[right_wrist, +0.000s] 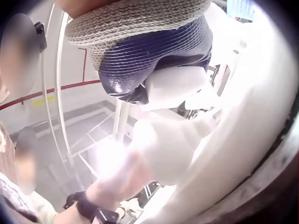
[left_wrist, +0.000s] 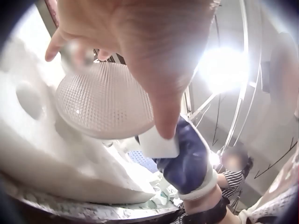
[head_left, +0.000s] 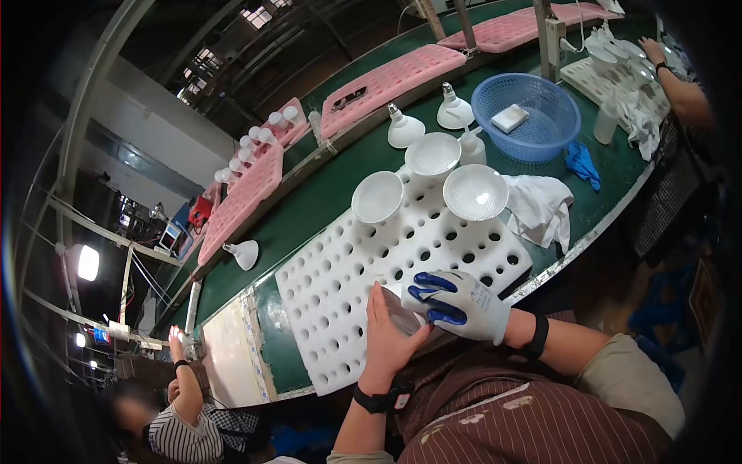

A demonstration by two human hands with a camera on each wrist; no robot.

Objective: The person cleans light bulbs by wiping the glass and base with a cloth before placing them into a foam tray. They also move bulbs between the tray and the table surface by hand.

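My bare left hand (head_left: 386, 336) holds a white reflector lamp bulb (left_wrist: 110, 100) by its sides, thumb apart from the fingers. The bulb's round, textured lens shows in the left wrist view, and its white body (right_wrist: 163, 151) blurs in the right wrist view. My right hand (head_left: 464, 308), in a white glove with blue-coated fingers, grips a small white block (right_wrist: 175, 87). That block, partly hidden by the glove, is close beside the lens rim near my left thumb. Both hands are over the near edge of a white foam board (head_left: 340, 309) with rows of holes.
Three reflector bulbs (head_left: 476, 192) sit lens-up on the foam board. Beyond are a bottle (head_left: 472, 148), two upright bulbs (head_left: 454, 110) and a blue basket (head_left: 568, 116) containing a white block (head_left: 510, 117). A white cloth (head_left: 539, 207) lies right. Other people work at both ends.
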